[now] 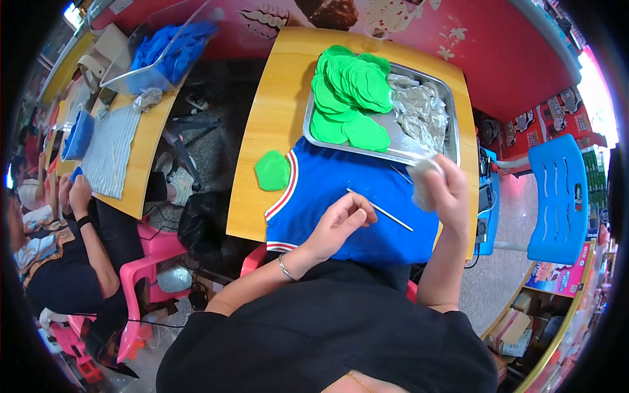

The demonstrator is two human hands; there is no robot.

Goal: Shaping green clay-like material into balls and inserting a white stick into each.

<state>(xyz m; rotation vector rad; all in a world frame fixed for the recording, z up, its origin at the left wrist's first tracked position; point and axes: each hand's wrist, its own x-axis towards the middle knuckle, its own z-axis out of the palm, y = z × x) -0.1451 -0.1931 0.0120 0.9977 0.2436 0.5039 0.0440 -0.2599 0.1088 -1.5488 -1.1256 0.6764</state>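
My right hand (448, 190) is raised over the right side of the blue cloth, closed on a crumpled plastic-wrapped lump (424, 185); its contents cannot be made out. Lower and to the left, my left hand (337, 226) has curled fingers, with a thin white stick (395, 220) running across them. The blue cloth (308, 209), edged in red and white, covers my lap and the table's near part. At its left lies a single green flat piece (272, 170). Beyond both hands, a metal tray (401, 158) holds stacked green pieces (354, 82) and similar wrapped lumps (422, 111).
The wooden table (262, 98) meets a red wall at the back. To the right stands a blue plastic chair (557, 200). On the left, another person's hands (78, 193) work at a second table (145, 150), near a clear bin of blue pieces (157, 75) and a pink chair (147, 262).
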